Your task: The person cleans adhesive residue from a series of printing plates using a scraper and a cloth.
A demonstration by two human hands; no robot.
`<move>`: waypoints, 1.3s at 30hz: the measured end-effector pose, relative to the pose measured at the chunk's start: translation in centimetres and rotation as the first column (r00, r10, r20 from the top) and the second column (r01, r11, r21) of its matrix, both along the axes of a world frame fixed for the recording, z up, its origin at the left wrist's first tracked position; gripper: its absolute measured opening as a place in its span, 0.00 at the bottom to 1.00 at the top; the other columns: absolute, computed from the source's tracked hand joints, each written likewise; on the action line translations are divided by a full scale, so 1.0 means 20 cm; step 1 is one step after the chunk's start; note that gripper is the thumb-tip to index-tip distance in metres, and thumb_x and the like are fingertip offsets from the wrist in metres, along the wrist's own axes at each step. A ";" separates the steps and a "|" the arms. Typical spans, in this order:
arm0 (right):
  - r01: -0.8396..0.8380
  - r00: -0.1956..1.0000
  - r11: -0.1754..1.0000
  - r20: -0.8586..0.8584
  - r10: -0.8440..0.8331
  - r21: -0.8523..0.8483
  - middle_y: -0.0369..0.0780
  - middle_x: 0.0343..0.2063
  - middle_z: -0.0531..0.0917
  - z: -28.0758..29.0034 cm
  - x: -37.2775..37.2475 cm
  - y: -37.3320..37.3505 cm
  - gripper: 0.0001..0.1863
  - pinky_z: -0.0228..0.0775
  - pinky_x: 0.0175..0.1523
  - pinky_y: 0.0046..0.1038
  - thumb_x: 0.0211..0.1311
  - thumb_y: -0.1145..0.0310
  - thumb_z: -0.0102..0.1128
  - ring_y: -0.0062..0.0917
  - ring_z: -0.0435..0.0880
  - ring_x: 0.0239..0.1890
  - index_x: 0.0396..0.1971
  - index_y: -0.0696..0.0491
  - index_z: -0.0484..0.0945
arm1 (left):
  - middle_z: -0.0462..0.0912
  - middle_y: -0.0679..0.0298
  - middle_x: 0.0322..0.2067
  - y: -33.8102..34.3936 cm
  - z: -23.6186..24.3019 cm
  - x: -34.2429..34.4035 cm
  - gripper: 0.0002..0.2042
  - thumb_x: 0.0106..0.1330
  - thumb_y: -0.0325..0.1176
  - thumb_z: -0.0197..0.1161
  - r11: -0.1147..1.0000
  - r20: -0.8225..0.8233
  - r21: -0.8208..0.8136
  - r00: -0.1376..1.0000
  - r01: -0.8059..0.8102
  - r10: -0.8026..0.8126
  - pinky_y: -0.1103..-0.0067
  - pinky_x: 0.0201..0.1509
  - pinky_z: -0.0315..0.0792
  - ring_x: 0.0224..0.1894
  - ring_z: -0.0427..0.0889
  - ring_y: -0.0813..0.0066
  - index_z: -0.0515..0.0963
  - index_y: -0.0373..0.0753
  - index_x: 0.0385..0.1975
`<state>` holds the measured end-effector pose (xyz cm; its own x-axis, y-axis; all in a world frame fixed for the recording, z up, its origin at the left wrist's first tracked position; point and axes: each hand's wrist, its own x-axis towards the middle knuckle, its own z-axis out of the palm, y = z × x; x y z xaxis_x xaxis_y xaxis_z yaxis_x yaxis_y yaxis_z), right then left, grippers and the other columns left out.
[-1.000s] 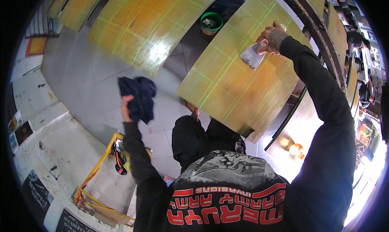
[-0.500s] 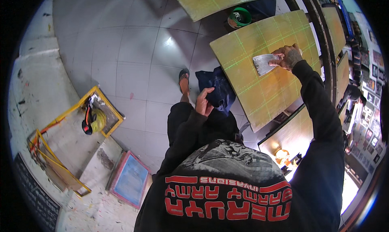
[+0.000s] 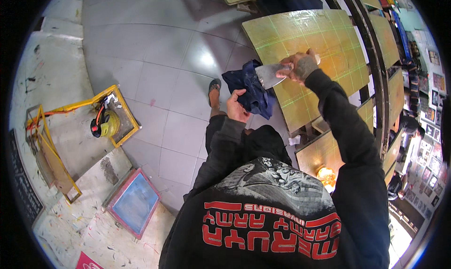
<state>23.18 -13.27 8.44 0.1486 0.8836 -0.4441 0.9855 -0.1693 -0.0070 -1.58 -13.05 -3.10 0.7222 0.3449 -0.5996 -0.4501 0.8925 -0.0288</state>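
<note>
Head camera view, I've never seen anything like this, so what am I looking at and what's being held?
There's no machine here, just a person's bare hands. The view is from the left of two wide fisheye cameras worn on the head, looking down, so straight edges bend. The left hand holds a dark blue cloth. The right hand holds a flat grey scraper, its blade overlapping the cloth. Beside them is a yellowish board with green lines. On the paint-marked table at left lies a reddish-framed blue panel.

Item: one head view, wide fisheye; we look steeply down from head height over our black top (image 3: 277, 212), close below; tiled floor (image 3: 150, 85) farther.
</note>
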 end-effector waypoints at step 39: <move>0.133 0.940 0.882 0.226 -0.258 0.452 0.40 0.37 0.83 1.05 0.65 -0.81 0.14 0.57 0.52 0.55 0.59 0.67 0.54 0.35 0.80 0.44 0.46 0.44 0.79 | 0.75 0.57 0.55 0.58 1.00 -0.48 0.22 0.63 0.41 0.51 0.826 0.202 0.493 0.960 -0.272 0.195 0.61 0.63 0.66 0.56 0.75 0.58 0.71 0.39 0.56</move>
<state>36.10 -29.53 29.48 0.3976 0.9162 0.0495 0.9056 -0.4005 0.1398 -11.18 -1.55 16.82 0.6415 0.7428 -0.1916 -0.6726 0.6647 0.3252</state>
